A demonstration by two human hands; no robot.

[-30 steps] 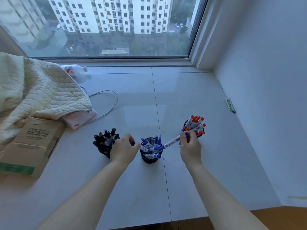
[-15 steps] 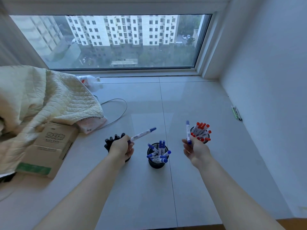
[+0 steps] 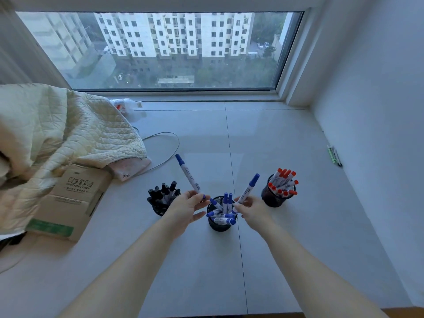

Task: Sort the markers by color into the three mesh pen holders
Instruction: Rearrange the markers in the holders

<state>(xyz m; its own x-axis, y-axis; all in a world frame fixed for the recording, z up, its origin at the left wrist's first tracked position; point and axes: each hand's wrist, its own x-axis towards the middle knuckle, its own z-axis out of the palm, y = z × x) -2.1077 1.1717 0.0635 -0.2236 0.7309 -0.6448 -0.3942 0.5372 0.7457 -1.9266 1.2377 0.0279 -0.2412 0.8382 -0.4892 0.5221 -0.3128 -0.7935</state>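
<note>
Three black mesh pen holders stand in a row on the pale sill. The left holder [image 3: 158, 208] carries black markers, the middle holder [image 3: 219, 227] blue ones, the right holder [image 3: 274, 199] red ones. My left hand [image 3: 185, 208] pinches a blue-capped marker [image 3: 188, 175] by its lower end, cap pointing up and left. My right hand [image 3: 253, 211] pinches a second blue marker [image 3: 247, 191], cap up and to the right. Both hands hover at either side of the middle holder's rim.
A cardboard box [image 3: 73, 200] and a quilted blanket [image 3: 59, 134] lie at the left, with a grey cable [image 3: 167, 154] looping out from them. A plastic bottle [image 3: 128, 106] lies by the window. Green pens [image 3: 333, 154] lie along the right wall.
Both hands have come in toward the middle holder with their blue markers. The left marker has swung from pointing right to pointing up-left; the right one now tilts right.
</note>
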